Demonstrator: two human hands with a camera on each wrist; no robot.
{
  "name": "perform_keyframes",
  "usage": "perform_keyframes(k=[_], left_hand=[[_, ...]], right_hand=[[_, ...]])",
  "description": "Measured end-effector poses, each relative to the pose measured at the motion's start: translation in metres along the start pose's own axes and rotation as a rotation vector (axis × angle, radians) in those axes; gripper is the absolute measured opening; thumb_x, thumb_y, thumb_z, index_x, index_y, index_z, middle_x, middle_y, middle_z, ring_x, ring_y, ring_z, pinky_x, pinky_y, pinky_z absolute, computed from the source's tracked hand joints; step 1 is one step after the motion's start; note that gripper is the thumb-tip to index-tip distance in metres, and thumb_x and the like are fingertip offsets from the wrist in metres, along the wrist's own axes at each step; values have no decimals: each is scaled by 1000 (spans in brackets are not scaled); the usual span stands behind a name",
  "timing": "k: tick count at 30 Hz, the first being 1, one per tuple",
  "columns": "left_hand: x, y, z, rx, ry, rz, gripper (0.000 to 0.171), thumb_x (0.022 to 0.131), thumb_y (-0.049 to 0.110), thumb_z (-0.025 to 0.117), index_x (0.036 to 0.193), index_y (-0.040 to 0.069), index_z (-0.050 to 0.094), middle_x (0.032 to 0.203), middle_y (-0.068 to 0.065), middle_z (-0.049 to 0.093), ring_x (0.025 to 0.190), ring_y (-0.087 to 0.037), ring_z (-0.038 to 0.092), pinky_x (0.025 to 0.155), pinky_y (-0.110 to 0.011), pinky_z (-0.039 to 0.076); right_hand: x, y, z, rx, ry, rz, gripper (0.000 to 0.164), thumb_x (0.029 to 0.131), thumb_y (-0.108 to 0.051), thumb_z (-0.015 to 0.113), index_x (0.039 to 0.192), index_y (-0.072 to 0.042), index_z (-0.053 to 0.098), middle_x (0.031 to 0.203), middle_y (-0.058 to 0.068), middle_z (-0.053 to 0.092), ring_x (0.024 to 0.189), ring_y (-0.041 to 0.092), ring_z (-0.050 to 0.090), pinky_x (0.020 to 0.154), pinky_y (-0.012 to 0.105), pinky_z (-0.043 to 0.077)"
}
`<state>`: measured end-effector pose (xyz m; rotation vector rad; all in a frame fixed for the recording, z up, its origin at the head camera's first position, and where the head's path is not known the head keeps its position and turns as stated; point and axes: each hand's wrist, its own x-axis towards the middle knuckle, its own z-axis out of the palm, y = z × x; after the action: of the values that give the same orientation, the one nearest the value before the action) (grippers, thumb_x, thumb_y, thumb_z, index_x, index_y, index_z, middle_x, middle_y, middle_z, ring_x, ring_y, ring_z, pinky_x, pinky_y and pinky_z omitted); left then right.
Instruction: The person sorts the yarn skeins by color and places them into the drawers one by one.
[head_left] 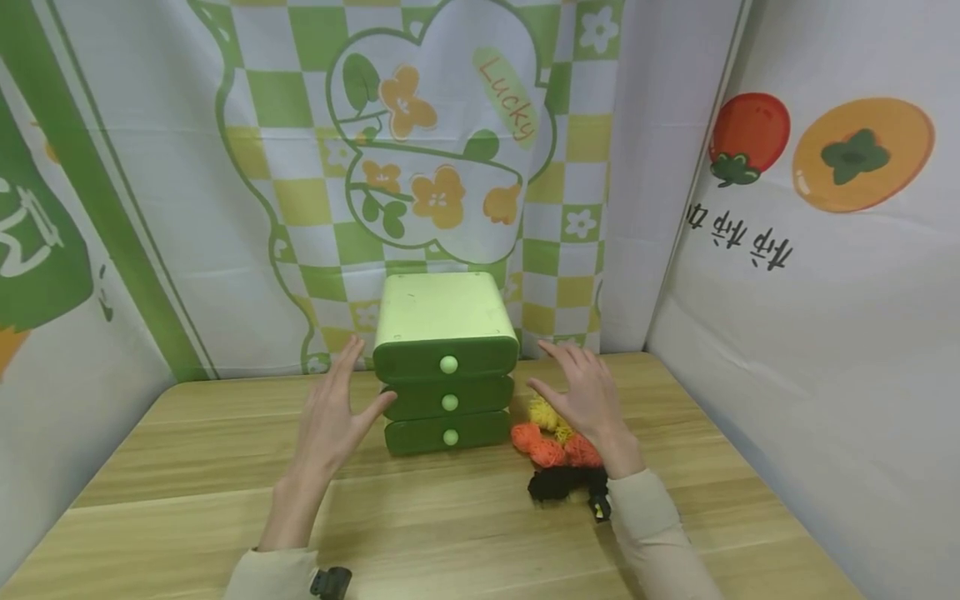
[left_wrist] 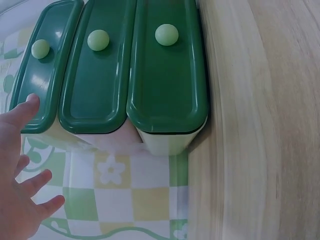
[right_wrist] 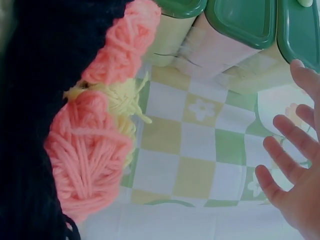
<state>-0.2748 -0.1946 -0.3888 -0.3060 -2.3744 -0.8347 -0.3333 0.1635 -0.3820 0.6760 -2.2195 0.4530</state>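
Note:
A small green drawer cabinet point(head_left: 442, 307) with three stacked drawers and round pale knobs stands on the wooden table, all drawers closed. To its left my left hand point(head_left: 324, 421) is raised, fingers extended and thumb apart; the left wrist view shows that hand point(left_wrist: 17, 185) beside the drawer fronts point(left_wrist: 165, 90). My right hand point(head_left: 588, 396) is held up on the other side, fingers spread and holding nothing. Below it lie orange yarn bundles point(head_left: 547, 452), yellow yarn point(head_left: 542, 413) and black yarn point(head_left: 555, 483). Orange yarn point(right_wrist: 90, 155) looms large in the right wrist view.
The wooden table point(head_left: 420, 533) extends in front of the cabinet. Behind hangs a checkered cloth point(head_left: 277, 108) with flower prints. White printed cloths point(head_left: 825, 292) enclose the sides. A dark strap point(head_left: 331, 582) sits at the left sleeve.

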Motion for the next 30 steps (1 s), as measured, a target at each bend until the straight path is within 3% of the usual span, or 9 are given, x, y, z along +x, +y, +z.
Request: perform_keyframes(k=[17,24,30], left_hand=[[0,5,0,-38,-17,14,91,88,39,74,160,24,20,165,-8,23,143,-43,36,116,-68,30],[0,8,1,-38,-36,54,90,89,37,74,160,22,20,165,-5,22,144,-41,35,118,-66,29],[0,10,2,-45,-58,39,90,91,40,72,160,23,17,166,-2,19,146,-39,33,119,-62,30]], right_hand=[[6,-20,5,72,149,-186,57,76,-32,85,124,-8,66,97,7,68,91,24,62,80,40,56],[16,-30,6,91,190,-274,47,83,-35,80,122,-11,69,92,2,67,84,20,60,74,34,54],[22,-35,11,113,227,-344,43,84,-35,78,120,-11,70,88,4,69,81,19,61,68,33,52]])
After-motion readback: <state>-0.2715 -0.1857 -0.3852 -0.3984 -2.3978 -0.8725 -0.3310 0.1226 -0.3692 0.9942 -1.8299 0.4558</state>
